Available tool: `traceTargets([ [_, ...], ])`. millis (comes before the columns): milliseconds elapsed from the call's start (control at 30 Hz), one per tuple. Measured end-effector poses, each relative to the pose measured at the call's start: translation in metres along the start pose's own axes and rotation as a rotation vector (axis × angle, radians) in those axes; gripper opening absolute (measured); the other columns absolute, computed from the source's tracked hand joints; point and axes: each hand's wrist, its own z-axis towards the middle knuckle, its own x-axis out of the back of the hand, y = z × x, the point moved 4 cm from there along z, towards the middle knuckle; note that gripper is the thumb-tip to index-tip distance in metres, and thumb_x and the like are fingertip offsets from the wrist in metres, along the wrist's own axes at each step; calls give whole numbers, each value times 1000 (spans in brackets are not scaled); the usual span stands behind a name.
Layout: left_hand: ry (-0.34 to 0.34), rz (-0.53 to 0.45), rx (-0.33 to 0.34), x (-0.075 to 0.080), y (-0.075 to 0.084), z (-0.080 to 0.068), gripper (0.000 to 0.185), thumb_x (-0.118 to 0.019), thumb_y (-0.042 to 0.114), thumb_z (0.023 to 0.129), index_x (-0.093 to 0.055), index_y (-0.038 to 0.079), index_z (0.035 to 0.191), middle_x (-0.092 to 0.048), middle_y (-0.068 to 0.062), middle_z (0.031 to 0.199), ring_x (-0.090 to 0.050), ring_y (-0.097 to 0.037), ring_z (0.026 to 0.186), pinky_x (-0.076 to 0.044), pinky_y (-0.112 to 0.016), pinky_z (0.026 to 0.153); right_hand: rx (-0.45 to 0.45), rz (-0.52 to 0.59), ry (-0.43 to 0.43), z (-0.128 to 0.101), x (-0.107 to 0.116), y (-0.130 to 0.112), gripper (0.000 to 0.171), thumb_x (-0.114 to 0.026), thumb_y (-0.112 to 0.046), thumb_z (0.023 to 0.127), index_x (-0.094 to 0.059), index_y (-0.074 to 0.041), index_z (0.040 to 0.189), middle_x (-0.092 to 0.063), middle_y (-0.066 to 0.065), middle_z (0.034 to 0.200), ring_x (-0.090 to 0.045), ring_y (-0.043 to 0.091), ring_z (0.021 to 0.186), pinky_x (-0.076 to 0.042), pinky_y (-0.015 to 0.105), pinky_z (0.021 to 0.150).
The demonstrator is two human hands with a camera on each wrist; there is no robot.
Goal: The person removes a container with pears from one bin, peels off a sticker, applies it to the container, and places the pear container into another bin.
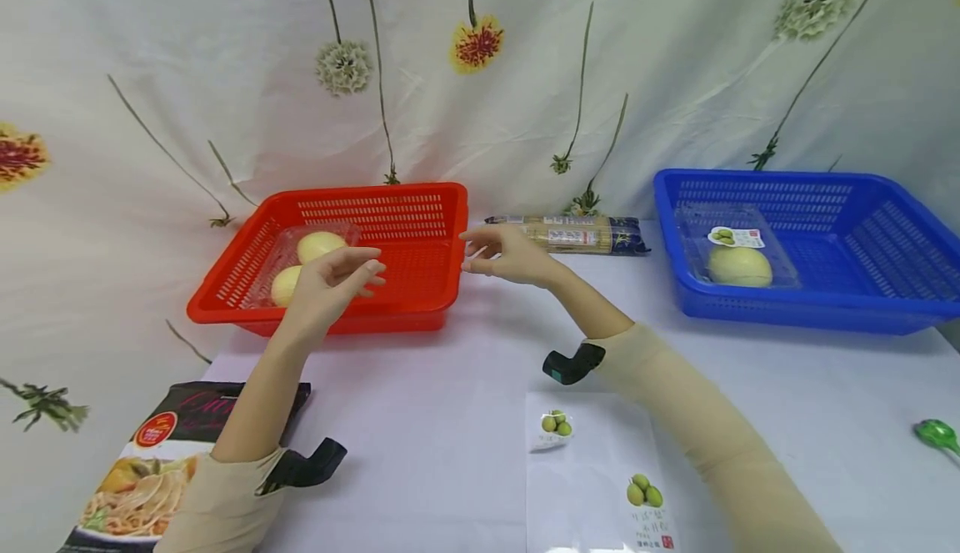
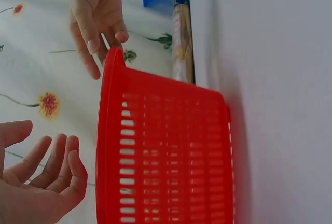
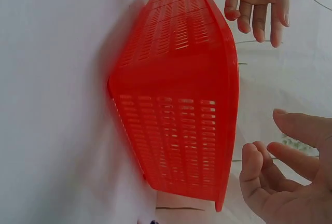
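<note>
Hands (image 1: 420, 269) (both loosely open) hover beside red basket (image 1: 420, 228).

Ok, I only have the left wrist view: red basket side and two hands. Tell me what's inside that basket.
Observer: The red basket holds a clear pack with two pale yellow round fruits.
Operator: Report whether either hand grips the basket.
Observer: No. The left hand hovers open over its front edge.
Operator: Give me the right one.
Observer: The right hand is beside the basket's right rim, holding nothing.
Operator: Say what's further right.
Observer: A blue basket with another packed fruit.
</note>
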Motion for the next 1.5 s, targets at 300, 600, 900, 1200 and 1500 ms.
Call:
traceTargets([
  [300, 151, 123, 110, 64, -18, -16, 44, -56, 33, 94, -54, 3, 126, -59, 17, 95, -61, 4, 80, -50, -12, 66, -82, 153, 4, 31, -21, -9, 45, -66, -12, 87, -54, 2, 129, -62, 16, 110, -63, 23, 89, -54, 28, 76],
  [600, 212, 246, 304, 105, -54, -9, 61, -50, 39, 95, -41, -6, 135, -47, -29, 129, -53, -1, 78, -46, -7, 61, -111, 92, -77, 62, -43, -17, 54, -67, -15, 86, -48, 3, 134, -61, 18, 121, -53, 23, 113, -51, 27, 84],
  [900, 59, 451, 329, 120, -78, 11, 72, -47, 37, 96, -25, -17, 137, -34, -42, 130, -38, -53, 116, -43, -59, 91, -197, -67, -108, 81, -70, -21, 66, -70, -23, 85, -41, 2, 139, -54, 16, 131, -55, 23, 114, -49, 26, 88],
  [1200, -108, 712, 411, 122, -87, 28, 61, -54, 38, 92, -41, -19, 110, -51, -29, 91, -51, -30, 71, -49, -33, 56, -246, -30, -221, 91, -101, -26, 76, -70, -25, 85, -30, 3, 144, -57, 19, 124, -69, 19, 84, -43, 26, 98],
  [1500, -197, 674, 468, 108, -93, 35, 66, -55, 46, 91, -42, -18, 104, -48, -21, 79, -49, -25, 68, -42, -29, 56, -305, 7, -320, 92, -107, -22, 47, -71, -27, 84, -42, 2, 107, -44, 9, 87, -64, 18, 74, -49, 22, 71],
])
